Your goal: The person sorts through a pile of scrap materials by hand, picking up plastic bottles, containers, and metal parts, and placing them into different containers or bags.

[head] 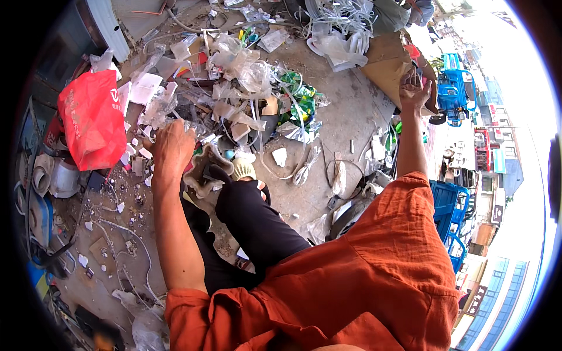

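Observation:
My left hand is over the near-left edge of a heap of mixed scrap, its fingers curled downward. Whatever may lie under those fingers is hidden. Out to the right, my right hand reaches to the mouth of a large brown sack, palm up with thumb apart. Just beyond its fingertips is a small red object, apparently not gripped. Clear plastic film, green printed wrappers and white strapping make up much of the heap.
A red bag stands at left beside white plastic containers. Between my knees and the heap lies a grey moulded tray. A bundled white cord rests on the concrete. Blue cargo vehicles line the street at right.

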